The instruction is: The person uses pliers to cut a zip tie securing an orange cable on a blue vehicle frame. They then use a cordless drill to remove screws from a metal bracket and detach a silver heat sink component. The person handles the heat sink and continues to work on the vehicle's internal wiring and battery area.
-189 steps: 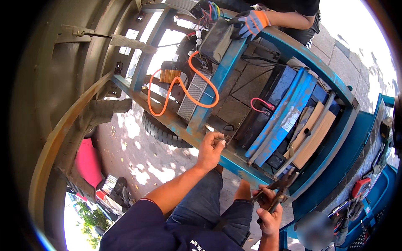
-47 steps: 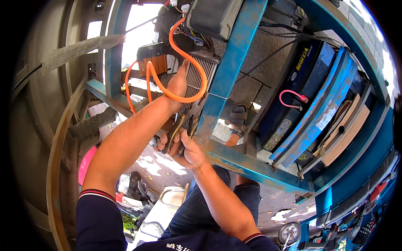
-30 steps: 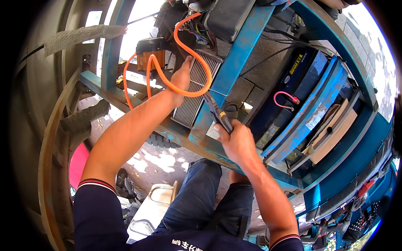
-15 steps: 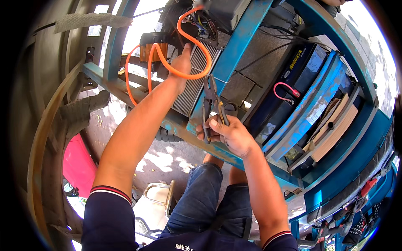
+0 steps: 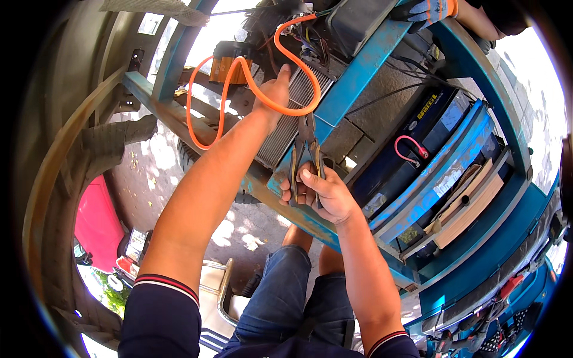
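In my right hand (image 5: 319, 188) is a pair of pliers (image 5: 307, 146) with dark jaws and worn black-and-yellow handles, spread apart. Their jaws point away from me, just below the bend of a thick orange cable (image 5: 301, 111) and beside the blue frame beam (image 5: 349, 77). A thin pale tie (image 5: 327, 122) crosses that beam. My left hand (image 5: 274, 95) reaches behind the orange loop to the left edge of a finned metal box (image 5: 282, 138). Its thumb lies along the fins; the other fingers are hidden. An orange-and-black box (image 5: 230, 64) sits left of this hand.
A co-worker's gloved hand (image 5: 431, 11) rests on the frame at the top right. A dark battery (image 5: 412, 143) with a pink lead (image 5: 407, 141) stands at right, beside a blue strip (image 5: 444, 164) and wooden boards (image 5: 465, 209). Loose wires (image 5: 310, 39) crowd the top. A metal-railed seat (image 5: 221, 286) is below.
The plier handles have spread wider in my right hand. A gloved hand has come in at the top right. The view has shifted slightly; my left hand stays by the finned box.
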The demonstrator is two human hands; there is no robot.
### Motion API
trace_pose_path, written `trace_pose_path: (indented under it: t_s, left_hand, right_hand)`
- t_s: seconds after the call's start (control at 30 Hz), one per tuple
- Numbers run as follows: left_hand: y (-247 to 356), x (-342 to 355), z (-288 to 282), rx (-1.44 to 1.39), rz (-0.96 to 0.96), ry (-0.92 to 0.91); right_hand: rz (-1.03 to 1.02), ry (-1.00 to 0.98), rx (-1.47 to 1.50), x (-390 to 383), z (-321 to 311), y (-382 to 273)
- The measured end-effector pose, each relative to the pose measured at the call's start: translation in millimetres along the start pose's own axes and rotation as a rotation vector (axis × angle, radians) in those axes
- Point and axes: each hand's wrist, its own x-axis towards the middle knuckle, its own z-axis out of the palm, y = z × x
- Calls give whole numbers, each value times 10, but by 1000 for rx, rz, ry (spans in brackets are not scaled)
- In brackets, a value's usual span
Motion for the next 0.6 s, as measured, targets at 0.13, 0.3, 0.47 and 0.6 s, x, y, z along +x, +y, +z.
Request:
trace_pose_path:
  t_s: [0.13, 0.3, 0.47, 0.6]
  left_hand:
    - [3, -11, 28, 17, -6, 0]
    - [-124, 180, -87, -27, -7, -90]
    - [-93, 113, 54, 16, 16, -50]
    - [-50, 100, 17, 140, -25, -6]
  right_hand:
    - [-85, -75, 109, 106, 67, 160]
    - [-78, -63, 276, 119, 399, 241]
    - [176, 226, 40, -157, 432, -304]
    - [500, 479, -986, -202, 645, -1143]
